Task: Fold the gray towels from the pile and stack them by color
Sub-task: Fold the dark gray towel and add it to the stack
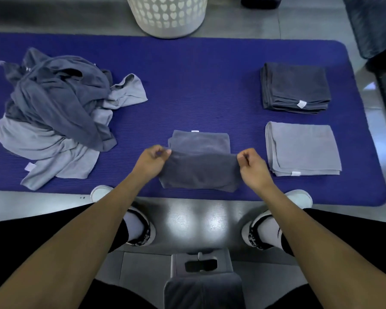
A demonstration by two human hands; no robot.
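Both arms reach forward, the left hand (153,157) and right hand (251,162) apparently pinching with curled fingers.

- Ribbed blue foam mat (187,85)
- Dark gray folded towel (198,172) between the hands
- Light gray folded stack (303,148) beside the right hand
- White basket (167,14), heart-shaped holes

A domestic laundry corner, by the look of it: a white perforated laundry basket (168,16) stands at top centre on a grey tiled floor (310,25), behind a blue ribbed mat (198,85) spread across the middle of the frame. Dark upholstered furniture (374,25) fills the upper right corner, suggesting a living space rather than a workplace.
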